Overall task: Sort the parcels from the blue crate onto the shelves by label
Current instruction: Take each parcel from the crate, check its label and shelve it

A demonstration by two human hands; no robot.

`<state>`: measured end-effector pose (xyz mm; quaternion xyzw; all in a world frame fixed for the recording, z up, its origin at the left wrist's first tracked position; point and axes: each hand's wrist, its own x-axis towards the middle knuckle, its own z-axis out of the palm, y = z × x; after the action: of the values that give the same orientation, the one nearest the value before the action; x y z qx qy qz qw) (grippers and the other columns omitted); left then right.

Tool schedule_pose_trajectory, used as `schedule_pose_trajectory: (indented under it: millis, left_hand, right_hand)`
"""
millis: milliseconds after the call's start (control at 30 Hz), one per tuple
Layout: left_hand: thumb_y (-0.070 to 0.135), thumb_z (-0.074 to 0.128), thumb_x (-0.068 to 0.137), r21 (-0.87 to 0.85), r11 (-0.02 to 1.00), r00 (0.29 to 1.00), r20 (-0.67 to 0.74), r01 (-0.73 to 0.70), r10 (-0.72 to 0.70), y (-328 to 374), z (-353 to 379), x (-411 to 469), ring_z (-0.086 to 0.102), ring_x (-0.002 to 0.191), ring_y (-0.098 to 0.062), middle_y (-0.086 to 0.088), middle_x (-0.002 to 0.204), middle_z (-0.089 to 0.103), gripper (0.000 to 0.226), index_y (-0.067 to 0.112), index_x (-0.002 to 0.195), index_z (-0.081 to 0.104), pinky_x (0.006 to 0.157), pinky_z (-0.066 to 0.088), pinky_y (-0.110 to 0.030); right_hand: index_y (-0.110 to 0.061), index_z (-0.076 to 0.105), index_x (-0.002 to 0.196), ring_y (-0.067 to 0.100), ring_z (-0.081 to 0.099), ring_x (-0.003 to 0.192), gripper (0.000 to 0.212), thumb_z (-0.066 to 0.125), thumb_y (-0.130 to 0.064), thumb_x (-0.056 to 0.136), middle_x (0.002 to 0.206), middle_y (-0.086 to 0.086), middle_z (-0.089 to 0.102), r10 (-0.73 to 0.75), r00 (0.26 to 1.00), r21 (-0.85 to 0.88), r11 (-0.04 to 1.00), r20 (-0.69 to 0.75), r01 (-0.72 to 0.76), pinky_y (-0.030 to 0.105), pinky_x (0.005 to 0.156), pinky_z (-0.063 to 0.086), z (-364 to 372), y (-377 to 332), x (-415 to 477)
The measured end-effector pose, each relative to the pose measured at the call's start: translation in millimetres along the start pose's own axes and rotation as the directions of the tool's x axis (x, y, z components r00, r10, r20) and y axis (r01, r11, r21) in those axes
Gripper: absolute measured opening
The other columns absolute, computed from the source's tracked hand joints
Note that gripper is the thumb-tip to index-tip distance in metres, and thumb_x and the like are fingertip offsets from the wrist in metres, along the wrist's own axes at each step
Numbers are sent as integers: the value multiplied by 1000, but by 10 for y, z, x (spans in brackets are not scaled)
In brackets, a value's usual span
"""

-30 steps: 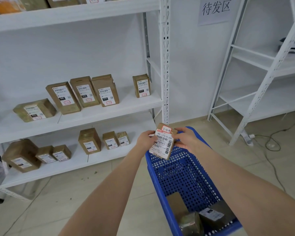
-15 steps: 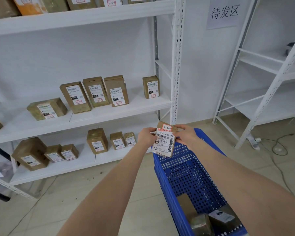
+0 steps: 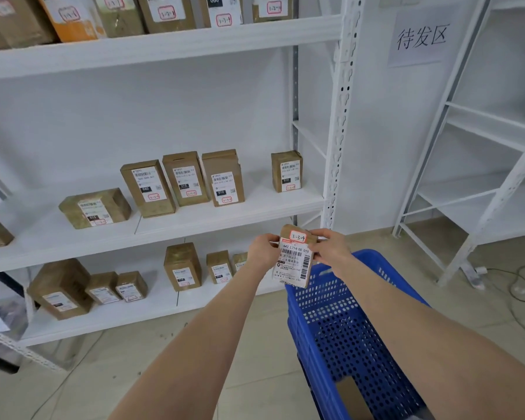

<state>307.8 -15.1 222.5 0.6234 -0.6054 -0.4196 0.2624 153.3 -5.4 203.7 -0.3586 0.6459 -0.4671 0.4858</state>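
Item held: one small brown parcel point(image 3: 294, 256), upright, above the far rim of the blue crate point(image 3: 355, 338) and clear of every shelf. Left grip point(image 3: 262, 251) pinched its left edge; right grip point(image 3: 331, 248) pinched its right upper edge; both grips were closed on the parcel, label facing the camera. Red-bordered tag point(image 3: 298, 237) at its top read 3-3-9. Crate contents: at least one more brown parcel point(image 3: 350, 395) lay on the crate floor near the lower frame edge; the rest of the floor was cut off from view, so the count remaining could not be told. Middle shelf point(image 3: 225, 218): four parcels stood upright and one lay flat at left, each with a small red tag too blurred to read. Lower shelf point(image 3: 152, 310): six parcels in two loose groups, the rightmost partly hidden behind the left grip. Top shelf point(image 3: 170, 43): a row of parcels, one point(image 3: 222, 9) with a tag that appeared to read 3-3-9 as well. Wall sign point(image 3: 420, 37) and a second white rack point(image 3: 497, 189) stood to the right. Progress, as judged: well under way, many parcels shelved; the held parcel was being read and not yet placed, its likely destination the top shelf; the crate was not yet emptied.
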Motion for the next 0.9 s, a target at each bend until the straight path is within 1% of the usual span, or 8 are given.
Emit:
schedule_pose_trajectory:
  millis: [167, 367, 467, 600, 667, 767, 833, 900]
  left_hand:
    - [5, 57, 89, -8, 999, 999, -27, 35, -36, 98, -92, 636, 64, 104, -25, -9, 113, 69, 30, 9, 118, 63, 93, 52, -41]
    - [9, 58, 87, 27, 998, 989, -135, 58, -54, 220, -252, 1547, 63, 102, -26, -9, 108, 69, 25, 7, 111, 64, 89, 51, -35]
    - [14, 60, 88, 1, 996, 982, -167, 85, -84, 235, -342, 1969, 62, 104, -25, -7, 111, 69, 27, 11, 115, 64, 90, 50, -33]
    - [13, 59, 88, -12, 996, 979, -187, 84, -84, 200, -461, 2423, 63, 104, -24, -5, 111, 70, 30, 14, 117, 66, 90, 51, -35]
    - [15, 60, 88, -7, 998, 978, -197, 65, -65, 163, -522, 2630, 64, 99, -24, -5, 106, 71, 26, 14, 112, 69, 85, 53, -35]
    - [17, 59, 88, -4, 998, 980, -191, 58, -58, 114, -583, 2869, 61, 80, -21, -6, 97, 72, 21, 13, 105, 71, 66, 46, -26]
    - [16, 58, 88, 7, 998, 982, -180, 57, -55, 77, -616, 3000, 58, 77, -20, -8, 95, 72, 20, 13, 103, 71, 63, 43, -25]
    - [13, 55, 90, 10, 998, 985, -164, 64, -62, 56, -645, 3114, 57, 76, -20, -9, 97, 71, 21, 12, 106, 70, 64, 43, -26]
  right_hand:
    - [-9, 63, 118, 26, 66, 99, 39, 59, 12, 86, 110, 11, 67, -64, 998, -67, 996, -1, 63, 43, 87, 56, 161, -227, 623]
    - [-21, 73, 107, 23, 67, 95, 26, 69, -8, 83, 101, 2, 73, -219, 975, -252, 947, -44, 202, 42, 88, 54, 507, -545, 1539]
    - [-23, 73, 110, 22, 64, 103, 28, 68, -15, 84, 109, 0, 72, -268, 962, -347, 908, -52, 234, 38, 92, 50, 655, -678, 1950]
    - [-23, 73, 112, 25, 61, 109, 31, 60, -9, 88, 120, 3, 68, -261, 964, -378, 898, -48, 224, 38, 97, 49, 894, -747, 2388]
    - [-19, 72, 113, 28, 61, 109, 30, 57, -6, 90, 120, 6, 67, -257, 965, -361, 905, -41, 226, 38, 97, 49, 1006, -768, 2571]
    - [-14, 71, 115, 28, 63, 105, 29, 54, -5, 93, 118, 8, 68, -279, 960, -395, 886, -32, 244, 36, 95, 50, 1122, -807, 2764]
    - [-13, 69, 118, 26, 62, 106, 29, 54, -6, 94, 119, 7, 68, -283, 959, -443, 863, -26, 243, 28, 94, 48, 1189, -814, 2842]
    - [-11, 68, 119, 24, 60, 110, 29, 56, -6, 94, 121, 7, 67, -295, 955, -476, 843, -20, 250, 26, 96, 45, 1261, -820, 2901]
